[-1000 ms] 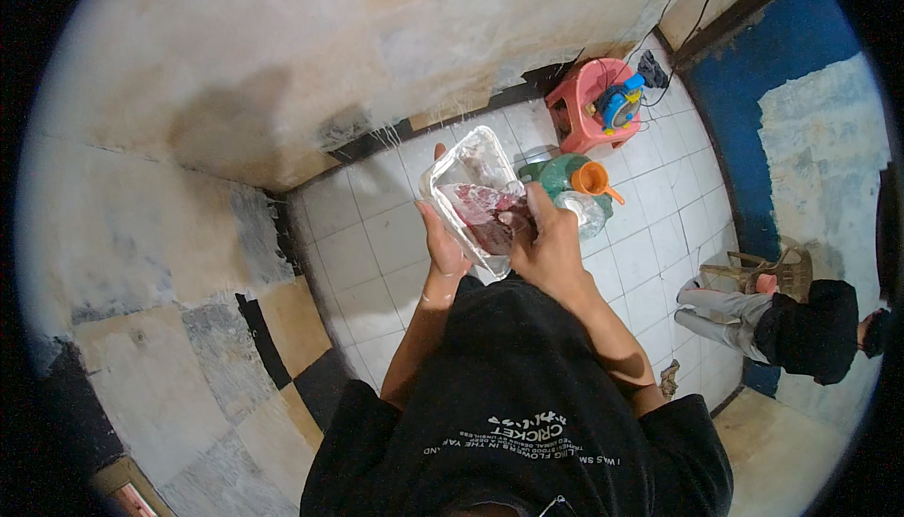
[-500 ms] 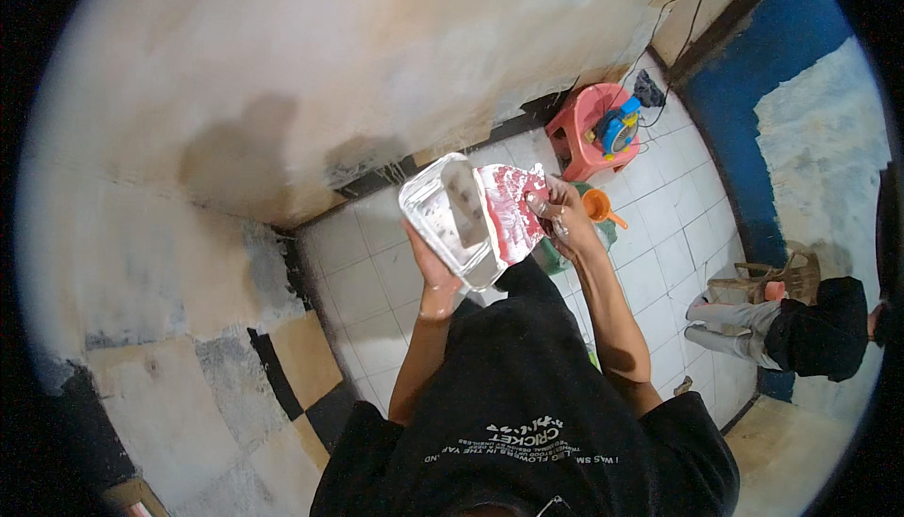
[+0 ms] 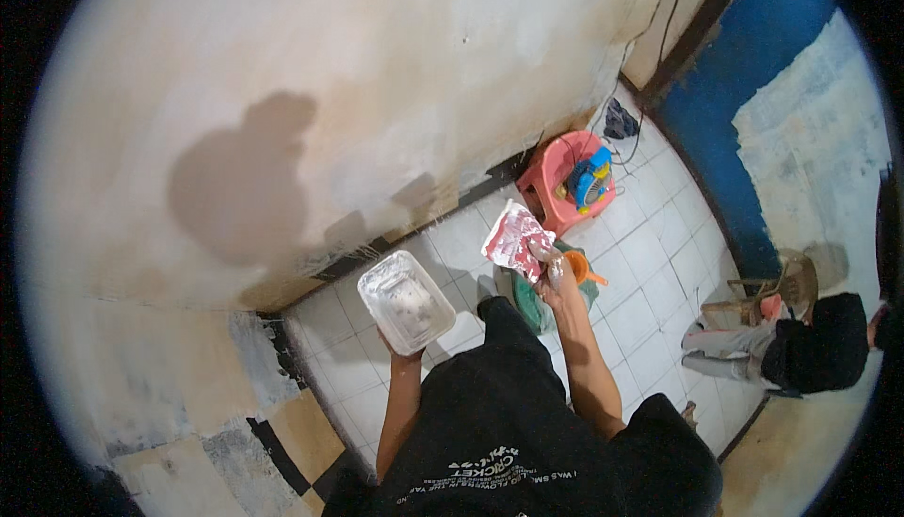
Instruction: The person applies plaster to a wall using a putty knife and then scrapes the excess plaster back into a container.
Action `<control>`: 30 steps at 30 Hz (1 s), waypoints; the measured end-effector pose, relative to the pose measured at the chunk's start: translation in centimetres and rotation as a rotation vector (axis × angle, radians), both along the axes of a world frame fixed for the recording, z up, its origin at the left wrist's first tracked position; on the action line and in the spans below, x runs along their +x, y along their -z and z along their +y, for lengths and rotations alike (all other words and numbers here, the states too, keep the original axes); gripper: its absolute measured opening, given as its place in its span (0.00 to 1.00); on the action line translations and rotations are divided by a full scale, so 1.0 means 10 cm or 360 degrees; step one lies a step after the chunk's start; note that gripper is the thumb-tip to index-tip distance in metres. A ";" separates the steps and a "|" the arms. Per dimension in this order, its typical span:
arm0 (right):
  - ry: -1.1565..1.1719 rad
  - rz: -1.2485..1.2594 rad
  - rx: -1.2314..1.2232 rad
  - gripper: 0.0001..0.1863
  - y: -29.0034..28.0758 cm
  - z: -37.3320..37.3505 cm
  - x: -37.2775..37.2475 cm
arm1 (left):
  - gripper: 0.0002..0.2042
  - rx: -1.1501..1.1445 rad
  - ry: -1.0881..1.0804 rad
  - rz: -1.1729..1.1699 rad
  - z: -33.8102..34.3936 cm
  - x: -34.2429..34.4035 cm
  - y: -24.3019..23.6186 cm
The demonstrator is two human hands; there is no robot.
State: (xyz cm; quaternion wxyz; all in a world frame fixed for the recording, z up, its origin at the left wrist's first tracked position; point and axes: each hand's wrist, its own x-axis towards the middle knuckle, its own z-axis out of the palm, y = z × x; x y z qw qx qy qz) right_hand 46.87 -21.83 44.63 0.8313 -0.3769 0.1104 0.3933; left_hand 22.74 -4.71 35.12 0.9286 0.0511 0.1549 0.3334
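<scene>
My left hand (image 3: 405, 359) holds a white, see-through plastic tub (image 3: 380, 283) from its near end, the fingers mostly hidden beneath it. White smears of a putty-like paste show inside the tub. In my right hand (image 3: 559, 280) is a flat red scraper (image 3: 516, 240), gripped at its near edge. White paste coats much of the scraper, and some sticks to my fingers. The scraper is held to the right of the tub, apart from it.
A pink plastic stool (image 3: 537, 178) by the wall carries a blue and yellow fan (image 3: 589, 183). An orange dipper (image 3: 582, 269) rests by a green container (image 3: 533, 305) near my feet. Cables hang at the corner. At the right stands another person (image 3: 819, 343) beside a wooden chair (image 3: 799, 282).
The scraper has come away from the tub's edge and moved lower. My hands are farther apart, the tub having shifted left and down. The head view has also shifted.
</scene>
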 end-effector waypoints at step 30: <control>0.0352 -0.0641 -0.0397 0.05 -0.10 1.80 4.79 | 0.27 0.0238 -0.0115 0.0447 0.57 1.10 0.41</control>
